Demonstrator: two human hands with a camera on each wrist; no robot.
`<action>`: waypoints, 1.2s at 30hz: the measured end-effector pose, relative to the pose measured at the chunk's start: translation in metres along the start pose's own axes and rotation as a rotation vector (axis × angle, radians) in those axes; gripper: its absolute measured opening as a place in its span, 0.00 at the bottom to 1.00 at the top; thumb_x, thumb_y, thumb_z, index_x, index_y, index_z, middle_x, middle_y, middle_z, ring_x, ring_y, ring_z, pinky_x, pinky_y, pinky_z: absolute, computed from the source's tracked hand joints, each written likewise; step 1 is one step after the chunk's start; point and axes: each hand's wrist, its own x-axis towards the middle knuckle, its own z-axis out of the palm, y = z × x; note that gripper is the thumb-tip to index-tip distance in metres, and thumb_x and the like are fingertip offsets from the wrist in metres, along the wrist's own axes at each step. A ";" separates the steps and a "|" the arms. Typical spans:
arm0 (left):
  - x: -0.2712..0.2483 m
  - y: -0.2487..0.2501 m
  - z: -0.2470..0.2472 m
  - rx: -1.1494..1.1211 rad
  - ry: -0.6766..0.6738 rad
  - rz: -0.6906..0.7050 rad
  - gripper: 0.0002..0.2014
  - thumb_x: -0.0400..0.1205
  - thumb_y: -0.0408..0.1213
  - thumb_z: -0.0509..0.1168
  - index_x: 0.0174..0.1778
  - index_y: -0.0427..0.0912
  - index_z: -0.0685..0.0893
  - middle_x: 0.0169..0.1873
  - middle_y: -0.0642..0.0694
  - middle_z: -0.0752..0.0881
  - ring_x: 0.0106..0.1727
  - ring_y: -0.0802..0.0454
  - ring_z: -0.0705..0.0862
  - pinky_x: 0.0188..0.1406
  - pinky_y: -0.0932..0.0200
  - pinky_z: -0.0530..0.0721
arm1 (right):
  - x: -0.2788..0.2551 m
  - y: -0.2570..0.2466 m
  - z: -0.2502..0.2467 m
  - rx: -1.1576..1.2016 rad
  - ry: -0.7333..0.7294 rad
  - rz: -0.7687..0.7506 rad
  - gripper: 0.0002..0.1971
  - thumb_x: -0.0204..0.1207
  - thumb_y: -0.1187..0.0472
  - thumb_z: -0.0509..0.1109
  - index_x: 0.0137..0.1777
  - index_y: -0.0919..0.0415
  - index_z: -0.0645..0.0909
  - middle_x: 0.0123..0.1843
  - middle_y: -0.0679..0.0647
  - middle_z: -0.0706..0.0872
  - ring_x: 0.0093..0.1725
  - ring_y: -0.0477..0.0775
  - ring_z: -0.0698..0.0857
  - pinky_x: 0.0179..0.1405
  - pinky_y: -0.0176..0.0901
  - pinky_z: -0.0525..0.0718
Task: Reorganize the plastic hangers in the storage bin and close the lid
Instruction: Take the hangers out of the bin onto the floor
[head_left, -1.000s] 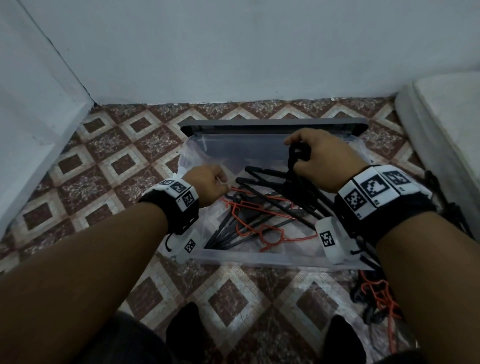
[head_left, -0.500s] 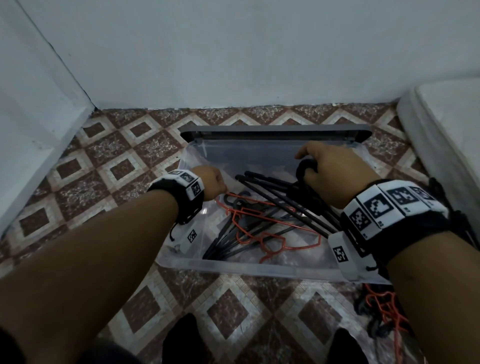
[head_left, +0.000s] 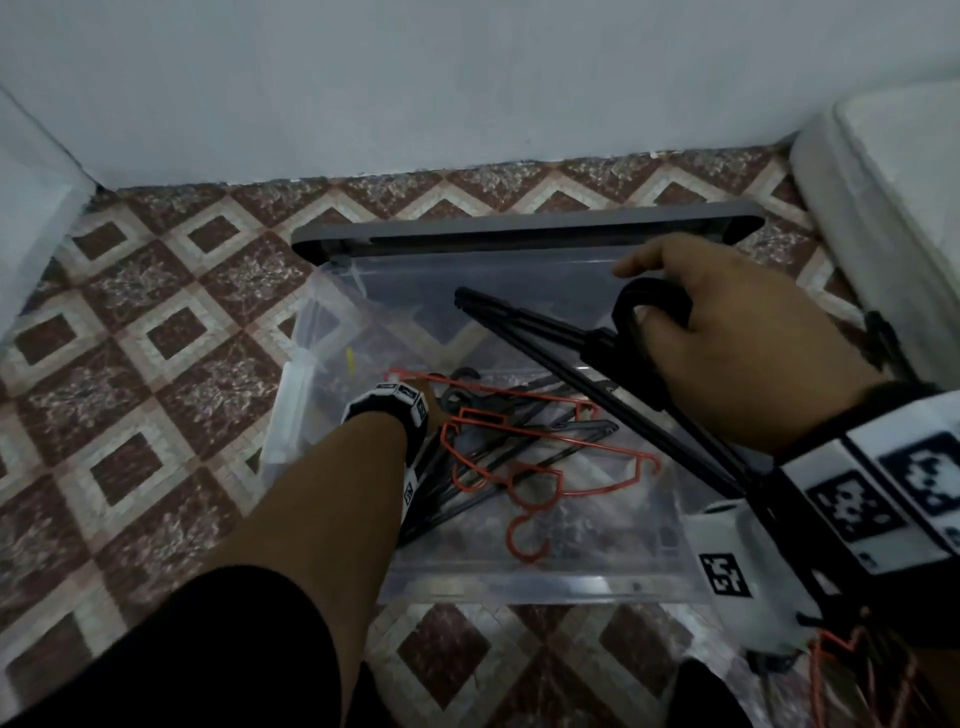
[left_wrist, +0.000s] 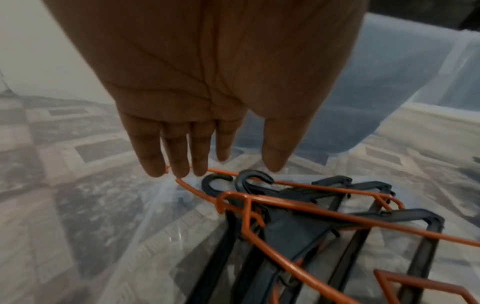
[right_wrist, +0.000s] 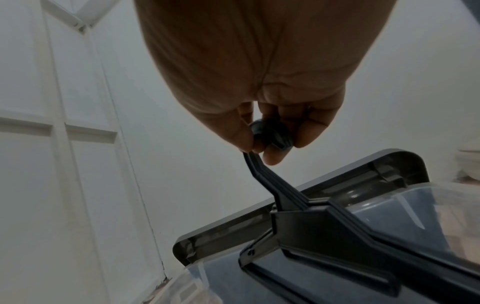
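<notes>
A clear storage bin stands on the tiled floor, its grey lid upright at the far side. Loose orange hangers and black hangers lie tangled on its bottom. My left hand reaches down into the bin's left part. In the left wrist view the left hand has straight fingers, whose tips touch an orange hanger. My right hand holds a bundle of black hangers by the hooks above the bin's right side. In the right wrist view the right hand's fingers curl round those hooks.
A white mattress lies at the right, close to the bin. The white wall runs just behind the lid, and a white panelled door stands at the left. More orange and black hangers lie on the floor at the bottom right, under my right wrist.
My left hand has gone from the bin's left rim down to the orange hangers, and its fingers have straightened. My right hand has lifted the black bundle up and to the right.
</notes>
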 end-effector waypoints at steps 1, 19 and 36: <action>0.006 0.007 0.006 0.015 -0.020 0.010 0.31 0.79 0.53 0.69 0.77 0.49 0.71 0.72 0.39 0.77 0.65 0.32 0.80 0.60 0.34 0.83 | 0.001 0.002 0.002 -0.005 0.000 0.004 0.15 0.81 0.60 0.64 0.65 0.45 0.78 0.61 0.52 0.84 0.47 0.47 0.76 0.45 0.37 0.69; 0.027 0.028 0.030 -0.279 0.163 0.082 0.38 0.78 0.58 0.65 0.82 0.51 0.62 0.76 0.44 0.73 0.72 0.38 0.76 0.73 0.44 0.70 | 0.001 0.002 0.007 0.025 -0.028 0.025 0.15 0.82 0.60 0.64 0.66 0.44 0.78 0.60 0.49 0.85 0.46 0.45 0.76 0.42 0.35 0.69; -0.141 0.052 -0.044 -0.325 0.533 0.588 0.09 0.81 0.44 0.68 0.42 0.47 0.75 0.33 0.50 0.81 0.37 0.44 0.81 0.39 0.57 0.76 | 0.003 0.025 -0.026 0.090 0.092 0.124 0.13 0.82 0.63 0.63 0.60 0.46 0.83 0.60 0.54 0.87 0.50 0.55 0.84 0.47 0.40 0.79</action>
